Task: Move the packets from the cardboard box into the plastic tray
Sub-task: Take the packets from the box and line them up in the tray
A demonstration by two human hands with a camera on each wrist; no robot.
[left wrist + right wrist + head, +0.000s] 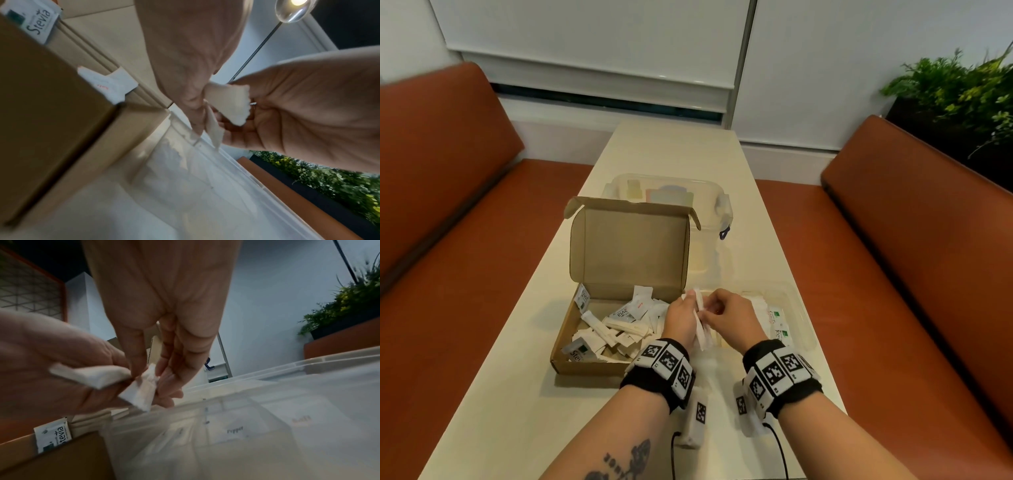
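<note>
Both hands meet over the near edge of the plastic tray (796, 308): left hand (681, 318) grips a bunch of white packets (700, 323), right hand (732, 317) pinches one from it. Best to peel packets off singly, low over the tray, keeping the bunch squeezed; many remain in the cardboard box (585, 366).

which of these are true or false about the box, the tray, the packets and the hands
1. The cardboard box has its lid shut. False: the lid stands open, and packets lie loose inside.
2. The left hand holds white packets. True.
3. The right hand rests flat on the table. False: its fingers pinch the white packets that the left hand holds.
4. The plastic tray is to the right of the box. True.
5. The tray holds no packets. False: several packets already lie in it.
</note>
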